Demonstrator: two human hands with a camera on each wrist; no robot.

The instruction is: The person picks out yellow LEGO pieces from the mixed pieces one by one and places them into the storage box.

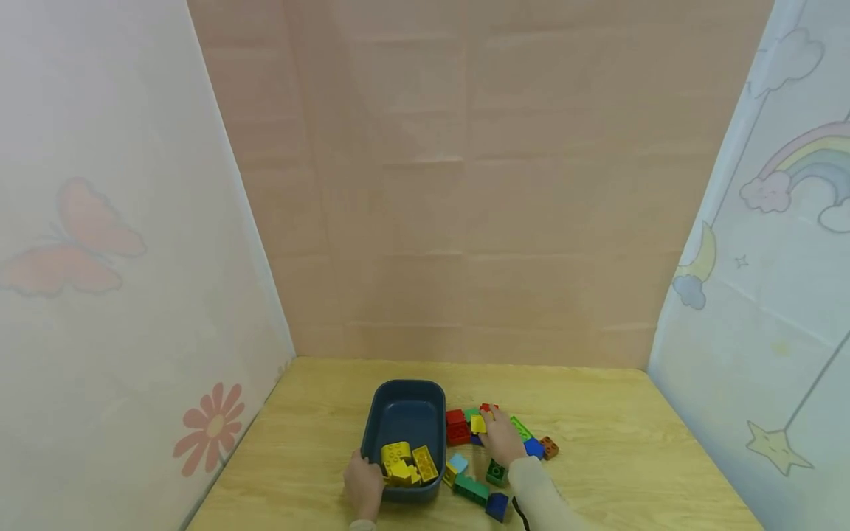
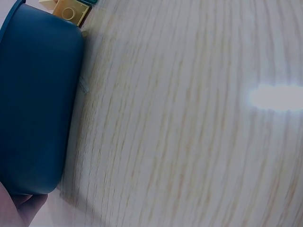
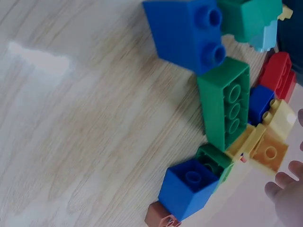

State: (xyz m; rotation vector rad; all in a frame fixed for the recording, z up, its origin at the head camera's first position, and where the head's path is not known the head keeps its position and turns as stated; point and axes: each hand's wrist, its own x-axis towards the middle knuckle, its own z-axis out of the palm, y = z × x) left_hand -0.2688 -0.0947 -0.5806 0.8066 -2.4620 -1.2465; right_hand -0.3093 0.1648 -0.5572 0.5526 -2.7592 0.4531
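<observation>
Your left hand (image 1: 364,483) grips the bin (image 1: 405,420) at its eight o'clock while your right hand (image 1: 502,440), fingers loosely apart, hovers by a yellow block (image 1: 477,424) toward its three o'clock, seemingly collecting yellow, so a pinch comes next.

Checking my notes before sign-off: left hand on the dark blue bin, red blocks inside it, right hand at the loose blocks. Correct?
Not the colour: the head view shows yellow blocks inside the dark blue bin, not red. The left hand is on the bin, and the right hand is at the loose blocks.
</observation>
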